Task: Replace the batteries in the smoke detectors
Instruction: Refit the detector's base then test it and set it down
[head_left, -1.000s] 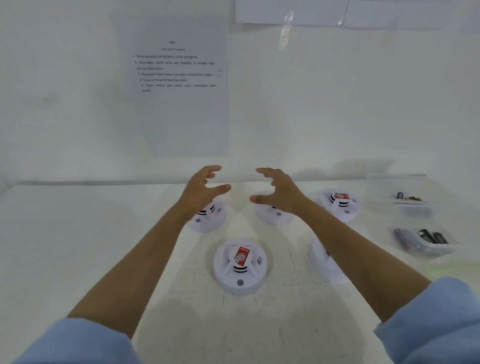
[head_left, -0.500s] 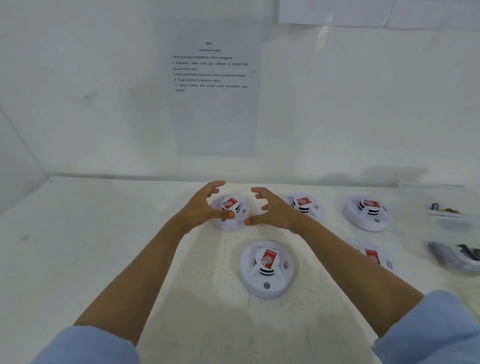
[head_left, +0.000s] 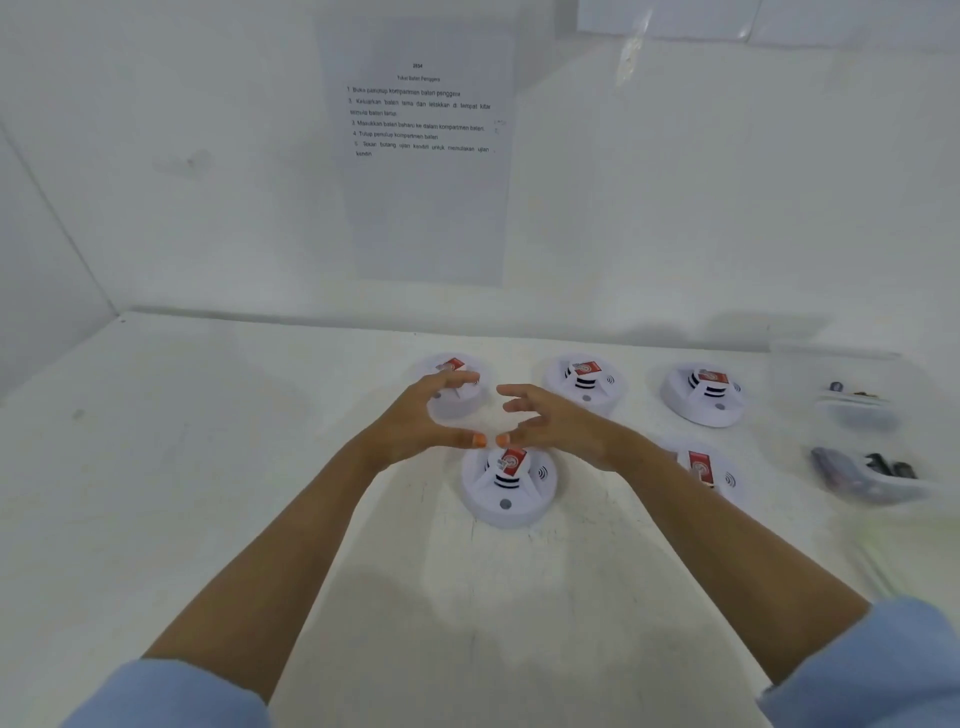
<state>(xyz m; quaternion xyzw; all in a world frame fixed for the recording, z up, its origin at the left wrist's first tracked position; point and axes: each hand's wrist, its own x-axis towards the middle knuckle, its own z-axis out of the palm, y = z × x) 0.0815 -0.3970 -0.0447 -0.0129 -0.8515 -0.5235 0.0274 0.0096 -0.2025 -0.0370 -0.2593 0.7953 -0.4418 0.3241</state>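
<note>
Several white round smoke detectors with red labels lie on the white table. The nearest smoke detector (head_left: 508, 486) sits at the centre. Behind it stand a back-left detector (head_left: 457, 387), a back-middle detector (head_left: 586, 383) and a back-right detector (head_left: 704, 394). Another detector (head_left: 706, 470) is partly hidden by my right forearm. My left hand (head_left: 421, 423) and my right hand (head_left: 553, 423) hover side by side just above the nearest detector, fingers spread and loosely bent, thumbs almost meeting. Neither hand holds anything.
Two clear plastic tubs stand at the right: the far tub (head_left: 857, 402) holds a few small batteries, the near tub (head_left: 872, 475) holds dark batteries. A printed instruction sheet (head_left: 423, 150) hangs on the wall behind. The table (head_left: 182, 467) meets walls at the back and left.
Both hands have come back toward me, from over the back-left detector to over the nearest one. The view has shifted left and down.
</note>
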